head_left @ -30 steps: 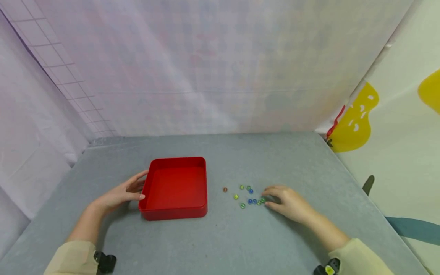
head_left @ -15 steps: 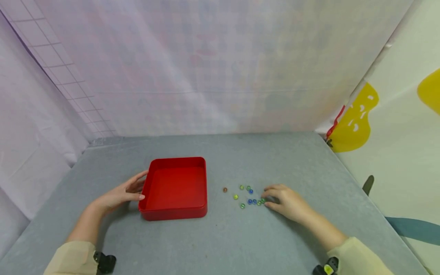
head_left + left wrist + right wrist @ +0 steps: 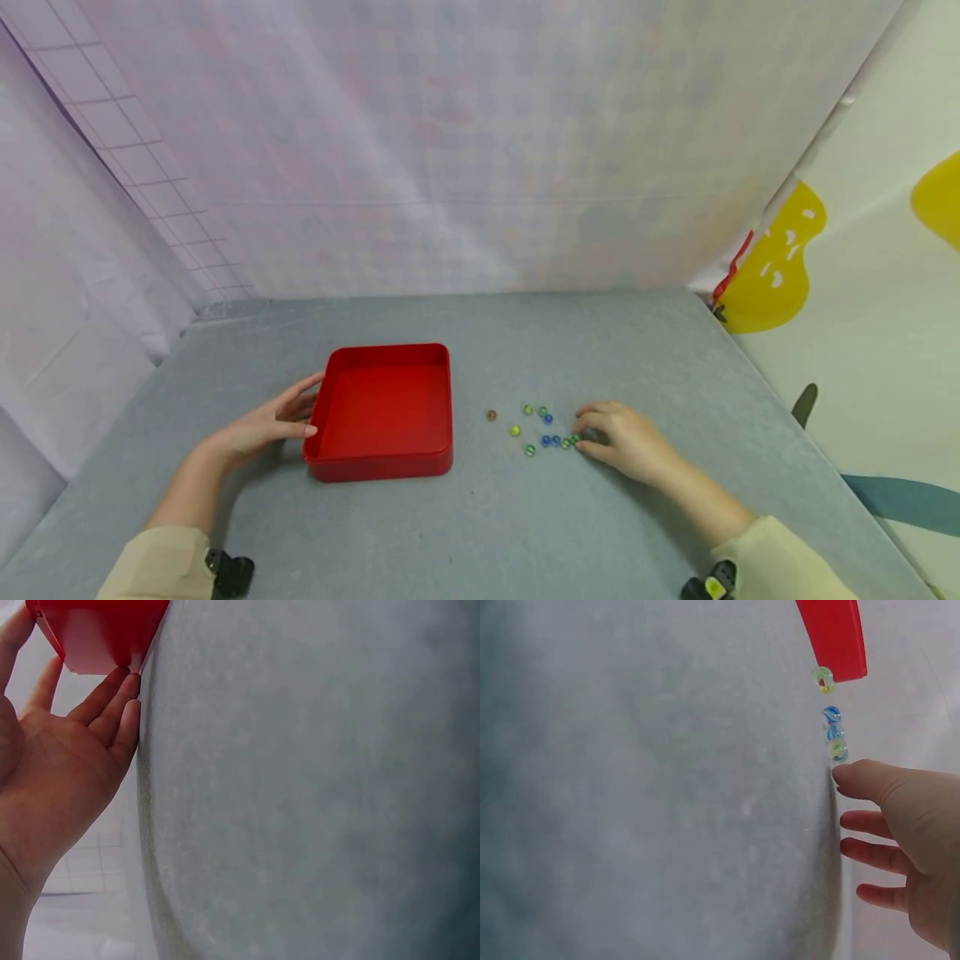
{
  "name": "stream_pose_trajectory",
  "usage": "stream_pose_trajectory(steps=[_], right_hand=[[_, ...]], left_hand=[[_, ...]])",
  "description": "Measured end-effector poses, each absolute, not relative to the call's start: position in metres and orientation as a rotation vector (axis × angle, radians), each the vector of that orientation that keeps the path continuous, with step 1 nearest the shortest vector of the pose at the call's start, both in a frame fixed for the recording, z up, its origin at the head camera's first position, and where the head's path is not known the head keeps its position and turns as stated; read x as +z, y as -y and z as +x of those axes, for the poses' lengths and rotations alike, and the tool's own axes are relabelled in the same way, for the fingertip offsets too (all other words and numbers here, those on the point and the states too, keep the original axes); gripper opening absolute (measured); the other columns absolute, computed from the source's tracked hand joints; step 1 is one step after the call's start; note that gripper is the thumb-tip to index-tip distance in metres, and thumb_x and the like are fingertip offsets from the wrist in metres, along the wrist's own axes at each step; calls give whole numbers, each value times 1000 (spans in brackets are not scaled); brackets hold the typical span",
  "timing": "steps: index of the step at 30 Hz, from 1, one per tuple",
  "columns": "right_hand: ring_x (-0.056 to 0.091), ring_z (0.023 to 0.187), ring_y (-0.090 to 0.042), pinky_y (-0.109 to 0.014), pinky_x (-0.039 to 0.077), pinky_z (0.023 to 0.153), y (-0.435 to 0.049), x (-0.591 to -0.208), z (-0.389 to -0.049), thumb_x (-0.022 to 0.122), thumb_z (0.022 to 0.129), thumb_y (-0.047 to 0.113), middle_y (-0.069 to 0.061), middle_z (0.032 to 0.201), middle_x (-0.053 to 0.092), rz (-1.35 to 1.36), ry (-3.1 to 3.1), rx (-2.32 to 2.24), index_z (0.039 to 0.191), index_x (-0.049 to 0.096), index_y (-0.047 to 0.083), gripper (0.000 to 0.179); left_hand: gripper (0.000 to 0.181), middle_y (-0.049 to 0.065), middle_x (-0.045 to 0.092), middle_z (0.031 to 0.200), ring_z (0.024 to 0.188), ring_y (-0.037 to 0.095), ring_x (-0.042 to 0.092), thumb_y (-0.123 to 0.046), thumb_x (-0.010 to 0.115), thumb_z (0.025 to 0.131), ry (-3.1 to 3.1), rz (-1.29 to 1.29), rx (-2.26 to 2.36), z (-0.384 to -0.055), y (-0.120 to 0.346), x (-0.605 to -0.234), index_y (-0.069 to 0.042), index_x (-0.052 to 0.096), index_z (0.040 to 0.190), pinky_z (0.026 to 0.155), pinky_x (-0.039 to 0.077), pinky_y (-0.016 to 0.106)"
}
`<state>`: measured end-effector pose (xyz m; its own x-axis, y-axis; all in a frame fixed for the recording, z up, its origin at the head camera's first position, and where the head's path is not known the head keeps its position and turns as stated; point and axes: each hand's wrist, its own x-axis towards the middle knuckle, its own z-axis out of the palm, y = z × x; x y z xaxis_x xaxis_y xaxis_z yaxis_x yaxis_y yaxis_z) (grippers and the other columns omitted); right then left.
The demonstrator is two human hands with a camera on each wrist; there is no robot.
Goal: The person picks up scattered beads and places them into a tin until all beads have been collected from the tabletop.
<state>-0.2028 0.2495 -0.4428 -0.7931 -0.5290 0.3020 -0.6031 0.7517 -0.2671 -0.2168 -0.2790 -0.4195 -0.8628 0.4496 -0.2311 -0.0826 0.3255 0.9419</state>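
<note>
A shallow red square tray (image 3: 378,408) stands on the grey table, bare inside. My left hand (image 3: 262,425) rests against its left wall, thumb and fingers spread; in the left wrist view the fingertips (image 3: 130,682) touch the tray's side. Right of the tray lie several small glass marbles: an orange-brown marble (image 3: 491,415), a yellow marble (image 3: 515,431), blue marbles (image 3: 546,441) and green marbles (image 3: 530,450). At their right edge my right hand (image 3: 626,442) is low over the table, fingers loosely bent. A green marble (image 3: 575,438) sits at the gap between thumb and forefinger, not visibly pinched.
The grey tabletop (image 3: 450,542) runs back to a pale hanging cloth (image 3: 465,150). White sheets hang at the left, and a printed cloth (image 3: 885,358) with yellow shapes hangs along the right edge. Black wrist cameras (image 3: 231,573) sit at both cream sleeves.
</note>
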Motion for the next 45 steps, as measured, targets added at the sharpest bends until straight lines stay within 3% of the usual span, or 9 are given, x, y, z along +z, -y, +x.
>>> stream_pose_trajectory(steps=[11,45], right_hand=[[59,102,-33,-56,43,85,-244,-423,-203,79,78,20,-11,110,66,949,2697,348,93,72,15,18],[54,98,-26,-49,40,84,-211,-391,-206,81,77,18,-4,103,63,908,2554,477,91,72,15,17]], left_hand=[[85,24,11,156,140,44,11,-19,65,90,-2153,295,1555,-216,278,-418,-16,9,155,102,21,67],[83,24,8,156,141,43,8,-16,61,93,-2123,337,1564,-216,279,-419,-15,6,155,104,14,66]])
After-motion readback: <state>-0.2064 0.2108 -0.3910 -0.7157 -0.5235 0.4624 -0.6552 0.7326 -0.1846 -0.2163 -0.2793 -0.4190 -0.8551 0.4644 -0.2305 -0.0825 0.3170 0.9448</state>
